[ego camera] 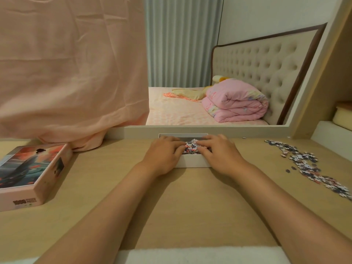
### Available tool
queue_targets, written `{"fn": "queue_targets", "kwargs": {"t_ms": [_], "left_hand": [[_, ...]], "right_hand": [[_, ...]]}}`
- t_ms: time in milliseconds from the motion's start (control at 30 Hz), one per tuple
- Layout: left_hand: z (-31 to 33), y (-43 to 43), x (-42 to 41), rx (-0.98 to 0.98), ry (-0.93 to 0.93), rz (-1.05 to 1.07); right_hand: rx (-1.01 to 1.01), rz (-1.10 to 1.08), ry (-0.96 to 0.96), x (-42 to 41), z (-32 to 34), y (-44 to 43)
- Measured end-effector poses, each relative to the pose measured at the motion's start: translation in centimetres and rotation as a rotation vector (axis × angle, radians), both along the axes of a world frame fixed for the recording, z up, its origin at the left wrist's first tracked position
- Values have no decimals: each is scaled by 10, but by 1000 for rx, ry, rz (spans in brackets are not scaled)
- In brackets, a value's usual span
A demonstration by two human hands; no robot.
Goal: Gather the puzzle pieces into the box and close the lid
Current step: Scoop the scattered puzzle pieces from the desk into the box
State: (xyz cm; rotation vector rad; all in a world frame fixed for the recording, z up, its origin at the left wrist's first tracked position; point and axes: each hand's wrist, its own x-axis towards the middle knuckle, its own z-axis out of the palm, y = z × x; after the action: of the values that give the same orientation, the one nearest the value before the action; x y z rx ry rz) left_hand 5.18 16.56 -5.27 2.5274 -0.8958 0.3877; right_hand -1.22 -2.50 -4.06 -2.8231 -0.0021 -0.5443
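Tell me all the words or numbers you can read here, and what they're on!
Lid, front side: a dark print that may start with "1000", too blurred to be sure.
Lid, small marks under that print: too small to read.
Box, puzzle pieces, desk: no writing shows.

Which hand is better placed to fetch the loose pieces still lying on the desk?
Probably the right hand: the loose pieces lie on its side of the white box, while the lid lies beside the left hand.
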Motion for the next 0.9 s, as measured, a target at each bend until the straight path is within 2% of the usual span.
{"fn": "queue_targets", "kwargs": {"t_ms": [167, 267, 367, 533, 700, 800, 900], "left_hand": [[4, -4, -8, 90, -15, 18], [16, -15, -17, 44, -38, -3], [31, -44, -24, -25, -36, -72], [42, -118, -44, -21, 8, -204], [19, -197, -66, 130, 154, -315], [3, -235, -80, 212, 280, -438], [-7, -266, -91, 361, 241, -512]], "right_hand": [[121, 118, 165, -2, -3, -3], [238, 103, 161, -10, 5, -9], [257, 61, 157, -23, 13, -31], [169, -139, 189, -66, 14, -108], [-21, -422, 360, -112, 0, -188], [-14, -528, 466, -136, -12, -216], [35, -524, 523, -143, -22, -228]]}}
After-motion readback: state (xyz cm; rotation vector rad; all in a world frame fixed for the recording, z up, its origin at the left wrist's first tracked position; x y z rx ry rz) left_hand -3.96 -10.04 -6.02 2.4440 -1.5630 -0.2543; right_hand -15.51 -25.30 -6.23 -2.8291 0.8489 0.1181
